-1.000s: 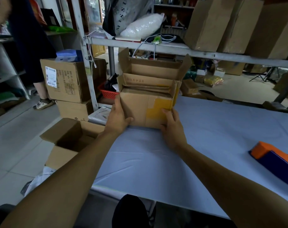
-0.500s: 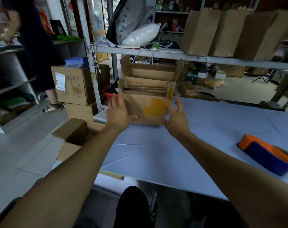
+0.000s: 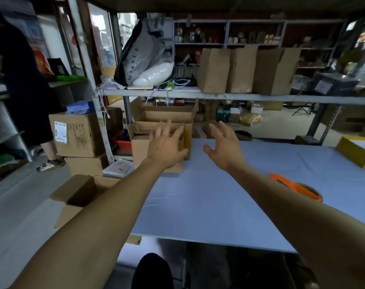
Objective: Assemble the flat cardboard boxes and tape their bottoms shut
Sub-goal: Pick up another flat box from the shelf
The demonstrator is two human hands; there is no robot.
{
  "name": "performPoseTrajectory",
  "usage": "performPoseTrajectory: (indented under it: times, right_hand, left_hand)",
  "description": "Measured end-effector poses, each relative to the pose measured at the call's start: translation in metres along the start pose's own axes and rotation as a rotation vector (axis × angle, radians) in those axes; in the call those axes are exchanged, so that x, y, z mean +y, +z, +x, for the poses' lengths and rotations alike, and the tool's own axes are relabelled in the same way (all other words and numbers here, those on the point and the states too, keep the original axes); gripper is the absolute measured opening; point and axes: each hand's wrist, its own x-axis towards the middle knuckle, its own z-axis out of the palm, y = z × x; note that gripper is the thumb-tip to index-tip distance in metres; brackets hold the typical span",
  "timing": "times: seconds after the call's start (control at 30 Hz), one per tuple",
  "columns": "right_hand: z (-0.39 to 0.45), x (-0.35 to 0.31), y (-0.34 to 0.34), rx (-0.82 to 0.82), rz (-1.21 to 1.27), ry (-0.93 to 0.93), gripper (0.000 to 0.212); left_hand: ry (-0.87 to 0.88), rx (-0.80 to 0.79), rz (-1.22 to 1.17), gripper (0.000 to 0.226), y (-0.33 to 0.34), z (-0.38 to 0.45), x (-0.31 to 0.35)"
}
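An assembled brown cardboard box [image 3: 141, 150] with yellow tape on its front stands at the far left corner of the blue-covered table [image 3: 208, 201], its top flaps up. A second open box [image 3: 167, 113] stands right behind it. My left hand [image 3: 167, 147] hovers in front of the near box, fingers spread, holding nothing. My right hand [image 3: 223, 144] is raised to the right of the box, fingers spread, also free. An orange and blue tape dispenser [image 3: 296, 187] lies on the table at the right, partly hidden by my right forearm.
A metal shelf [image 3: 219, 97] over the table's far edge carries upright cardboard boxes [image 3: 240, 69] and bags. An open box [image 3: 81, 192] sits on the floor left of the table, stacked cartons [image 3: 77, 134] behind it. A person [image 3: 21, 90] stands at far left. A yellow box [image 3: 356, 151] sits far right.
Both hands have let go of the taped box and lifted off it with fingers spread. The view has tilted upward, and the box stays at the table's far left.
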Motion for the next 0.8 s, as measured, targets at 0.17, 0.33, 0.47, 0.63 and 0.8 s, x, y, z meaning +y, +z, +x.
performPoseTrajectory:
  times: [0.17, 0.33, 0.47, 0.63, 0.8]
  right_hand:
    - [0.011, 0.020, -0.043, 0.073, -0.069, 0.014, 0.069]
    - [0.041, 0.046, -0.082, 0.065, -0.159, 0.052, 0.072]
    - [0.086, 0.057, -0.102, 0.074, -0.107, 0.077, 0.070]
    - [0.157, 0.069, -0.093, 0.009, -0.070, 0.031, 0.071]
    - [0.228, 0.086, -0.062, -0.084, 0.044, 0.092, 0.077]
  left_hand:
    - [0.085, 0.013, -0.009, 0.087, -0.009, 0.035, 0.056]
    - [0.102, 0.030, -0.027, 0.085, -0.026, 0.081, 0.083]
    - [0.122, 0.053, -0.030, 0.084, -0.043, 0.130, 0.083]
    - [0.079, 0.056, -0.084, 0.087, -0.041, 0.205, 0.064]
    - [-0.040, -0.055, -0.170, 0.107, -0.024, 0.273, 0.052]
